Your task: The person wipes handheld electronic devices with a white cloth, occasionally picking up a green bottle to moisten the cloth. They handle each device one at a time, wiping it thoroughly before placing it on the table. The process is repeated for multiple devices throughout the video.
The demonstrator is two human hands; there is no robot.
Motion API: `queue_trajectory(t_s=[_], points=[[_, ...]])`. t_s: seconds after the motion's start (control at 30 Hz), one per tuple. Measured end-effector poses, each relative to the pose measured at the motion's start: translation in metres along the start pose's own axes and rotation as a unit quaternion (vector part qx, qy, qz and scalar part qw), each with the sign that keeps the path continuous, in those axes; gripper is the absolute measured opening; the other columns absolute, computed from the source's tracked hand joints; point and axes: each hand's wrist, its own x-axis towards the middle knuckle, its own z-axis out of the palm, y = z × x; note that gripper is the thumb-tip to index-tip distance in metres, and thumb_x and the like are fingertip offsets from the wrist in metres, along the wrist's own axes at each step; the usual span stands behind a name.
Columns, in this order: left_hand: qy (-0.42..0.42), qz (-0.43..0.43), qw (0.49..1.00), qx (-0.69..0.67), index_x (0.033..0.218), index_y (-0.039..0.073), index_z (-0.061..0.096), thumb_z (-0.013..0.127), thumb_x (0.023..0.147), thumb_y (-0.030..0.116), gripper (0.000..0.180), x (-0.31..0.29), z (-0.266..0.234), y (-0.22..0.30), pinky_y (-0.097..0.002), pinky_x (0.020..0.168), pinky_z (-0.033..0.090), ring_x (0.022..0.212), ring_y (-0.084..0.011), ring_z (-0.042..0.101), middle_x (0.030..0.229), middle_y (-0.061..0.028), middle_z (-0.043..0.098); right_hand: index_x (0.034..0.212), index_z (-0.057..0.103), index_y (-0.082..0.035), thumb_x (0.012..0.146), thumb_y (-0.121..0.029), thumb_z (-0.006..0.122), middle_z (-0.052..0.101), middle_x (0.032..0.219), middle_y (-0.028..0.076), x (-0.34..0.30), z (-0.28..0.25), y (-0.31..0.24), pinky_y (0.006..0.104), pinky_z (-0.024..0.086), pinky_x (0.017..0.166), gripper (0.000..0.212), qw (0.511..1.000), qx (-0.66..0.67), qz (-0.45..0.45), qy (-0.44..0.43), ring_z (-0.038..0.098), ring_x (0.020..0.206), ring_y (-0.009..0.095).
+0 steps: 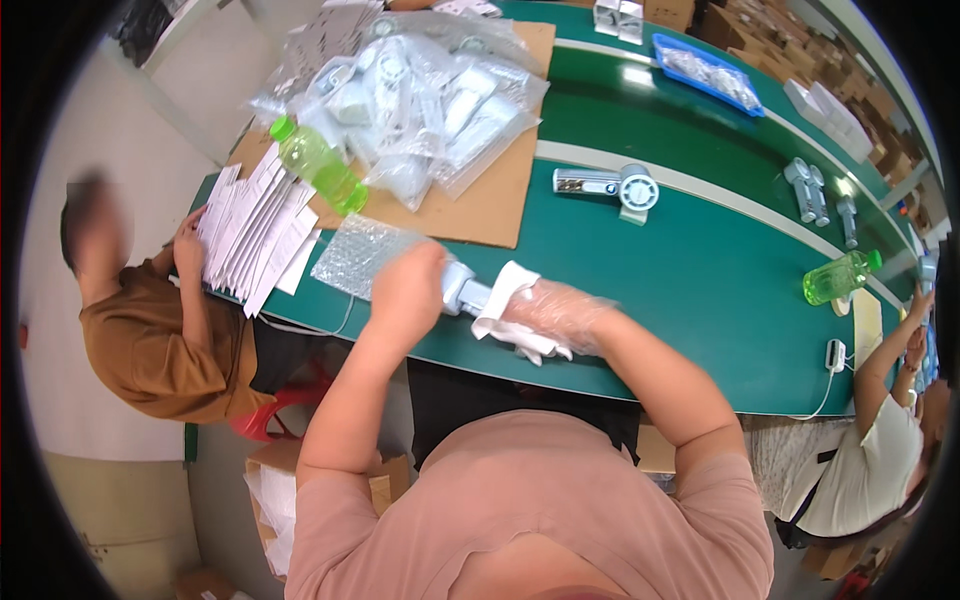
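My left hand (408,290) is closed around one end of a light blue handheld fan (462,290), most of which the fingers hide. A bubble-wrap bag (352,252) lies just beyond that hand; whether the fingers also grip it, I cannot tell. In a clear plastic glove, my right hand (555,308) is closed on a white cloth (507,292). The cloth meets the right end of the fan and hangs below the wrist. Farther back on the green table (700,310), another handheld fan (635,188) rests with its round head to the right.
Bagged fans (410,100) pile up on cardboard (490,222), with a green bottle (318,165) and paper sheets (250,225) nearby. Another green bottle (838,278) lies at right beside a white cabled device (835,355). People sit at left and right. A blue tray (708,75) is behind.
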Motion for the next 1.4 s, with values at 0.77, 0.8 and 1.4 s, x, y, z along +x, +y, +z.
queue_trajectory(t_s=[0.77, 0.8, 1.4], points=[[0.236, -0.088, 0.845, -0.472, 0.108, -0.006, 0.061, 0.052, 0.091, 0.000, 0.020, 0.018, 0.038, 0.003, -0.0296, 0.087, 0.048, 0.096, -0.0170, 0.063, 0.103, -0.0102, 0.067, 0.117, 0.051, -0.004, 0.101, -0.032, 0.050, 0.067, 0.084, 0.017, 0.009, -0.004, 0.041, 0.0303, 0.051, 0.042, 0.032, 0.955, 0.259, -0.120, -0.078, 0.067, 0.059, 0.022], [0.248, -0.083, 0.820, -0.508, 0.107, -0.006, 0.062, 0.051, 0.092, 0.001, 0.020, 0.019, 0.040, 0.007, -0.0293, 0.086, 0.049, 0.095, -0.0168, 0.064, 0.102, -0.0098, 0.068, 0.116, 0.051, -0.004, 0.101, -0.032, 0.049, 0.067, 0.084, 0.017, 0.008, -0.005, 0.042, 0.0303, 0.051, 0.042, 0.032, 0.957, 0.251, -0.125, -0.072, 0.066, 0.059, 0.022], [0.155, 0.040, 0.955, -0.250, 0.090, -0.001, 0.058, 0.056, 0.089, -0.001, 0.002, 0.010, 0.025, 0.046, -0.0349, 0.063, 0.046, 0.068, -0.0264, 0.057, 0.075, -0.0120, 0.057, 0.101, 0.059, -0.005, 0.095, -0.031, 0.060, 0.064, 0.080, 0.008, 0.017, -0.004, 0.040, 0.0299, 0.052, 0.047, 0.026, 0.946, 0.300, -0.122, 0.008, 0.066, 0.061, 0.018]])
